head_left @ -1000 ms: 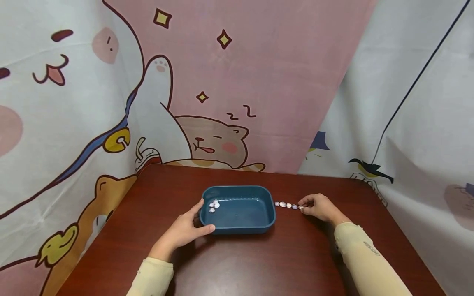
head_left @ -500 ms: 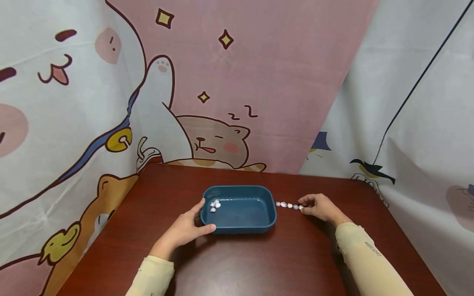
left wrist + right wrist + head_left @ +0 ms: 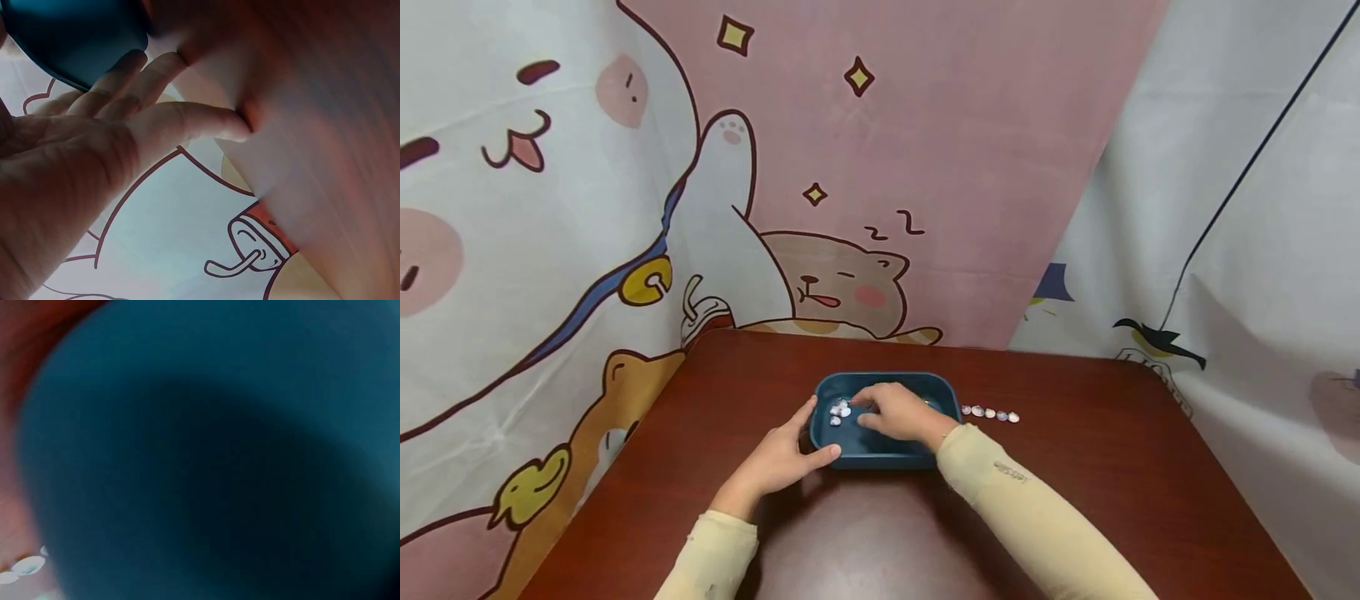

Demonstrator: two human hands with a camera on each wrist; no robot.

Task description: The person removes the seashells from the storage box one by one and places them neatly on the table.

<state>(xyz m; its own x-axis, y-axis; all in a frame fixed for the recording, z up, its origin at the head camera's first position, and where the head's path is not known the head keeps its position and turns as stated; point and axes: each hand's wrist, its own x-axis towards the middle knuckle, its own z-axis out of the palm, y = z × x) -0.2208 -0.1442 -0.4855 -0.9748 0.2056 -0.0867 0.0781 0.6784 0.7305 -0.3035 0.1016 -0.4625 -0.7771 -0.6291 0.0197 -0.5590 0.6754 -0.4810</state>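
A blue rectangular tray [image 3: 887, 461] sits on the table, with several small pale shells [image 3: 840, 411] clustered at its left end. My left hand [image 3: 778, 458] rests against the tray's left end, fingers spread and fairly straight, thumb by the front corner. In the left wrist view, the fingers lie along the tray [image 3: 81, 37]. Over the tray's inside is my right hand [image 3: 895, 412], thumb and fingers apart, just right of the cluster; nothing shows between them. In the right wrist view, the tray [image 3: 156, 350] fills most of the picture, and the right hand's fingers are hidden.
Just right of the tray, several shells [image 3: 990, 413] form a row on the dark red-brown table [image 3: 1075, 467]. Part of that row of shells [image 3: 29, 565] shows at the right wrist view's lower left. A cartoon-printed cloth [image 3: 970, 167] hangs behind the table.
My right hand has left the shell at the right end of the row and moved left over the tray. That shell stays in the row. The left hand keeps its place.
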